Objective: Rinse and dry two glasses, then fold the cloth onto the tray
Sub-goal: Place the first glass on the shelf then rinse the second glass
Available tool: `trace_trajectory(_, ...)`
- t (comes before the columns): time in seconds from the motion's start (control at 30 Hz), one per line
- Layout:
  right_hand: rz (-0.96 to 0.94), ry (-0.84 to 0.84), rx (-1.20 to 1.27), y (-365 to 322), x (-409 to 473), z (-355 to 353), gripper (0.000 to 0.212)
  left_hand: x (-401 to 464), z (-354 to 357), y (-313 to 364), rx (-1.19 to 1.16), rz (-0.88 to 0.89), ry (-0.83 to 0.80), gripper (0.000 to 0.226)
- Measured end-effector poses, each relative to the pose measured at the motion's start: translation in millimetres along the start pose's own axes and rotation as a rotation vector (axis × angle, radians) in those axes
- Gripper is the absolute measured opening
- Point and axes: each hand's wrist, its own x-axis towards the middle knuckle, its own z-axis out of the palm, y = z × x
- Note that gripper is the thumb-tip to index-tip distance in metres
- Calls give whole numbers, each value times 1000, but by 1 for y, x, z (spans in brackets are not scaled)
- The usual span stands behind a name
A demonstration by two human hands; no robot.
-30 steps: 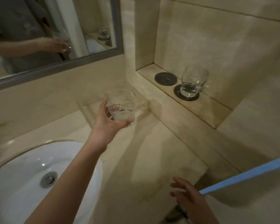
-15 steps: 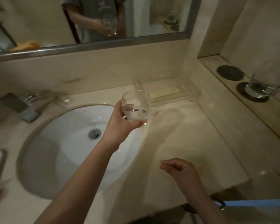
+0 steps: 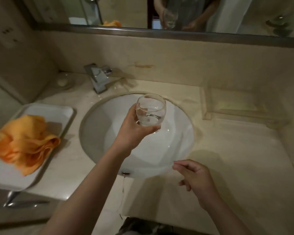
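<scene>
My left hand [image 3: 131, 131] grips a round clear glass [image 3: 150, 111] upright over the middle of the white sink basin [image 3: 98, 133]; a little water lies in its bottom. My right hand [image 3: 196, 178] hovers over the counter by the basin's near right rim, fingers loosely curled and holding nothing. An orange cloth [image 3: 26, 143] lies crumpled on a white tray [image 3: 58, 111] at the left of the counter. The second glass is out of view.
A chrome faucet [image 3: 98, 78] stands behind the basin, with a small soap dish [image 3: 63, 81] to its left. A clear rectangular tray [image 3: 236, 106] rests on the counter at the right. A mirror [image 3: 159, 12] runs along the back wall.
My view has swung left from the wall niche to the sink. My left hand has carried the glass from beside the niche to above the basin. The tray and cloth have come into view.
</scene>
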Motion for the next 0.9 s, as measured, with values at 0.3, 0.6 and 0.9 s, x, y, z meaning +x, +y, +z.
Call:
trace_trajectory(0.3, -34, -109, 38, -5, 20, 46, 15, 8, -55, -24, -14, -79, 119, 67)
trace_trajectory(0.6, -50, -111, 28, -18, 41, 98, 16, 39, -103, -57, -34, -156, 109, 68)
trace_trajectory(0.9, -223, -64, -56, -101, 124, 173, 23, 68, -135, -88, -14, -242, 81, 56)
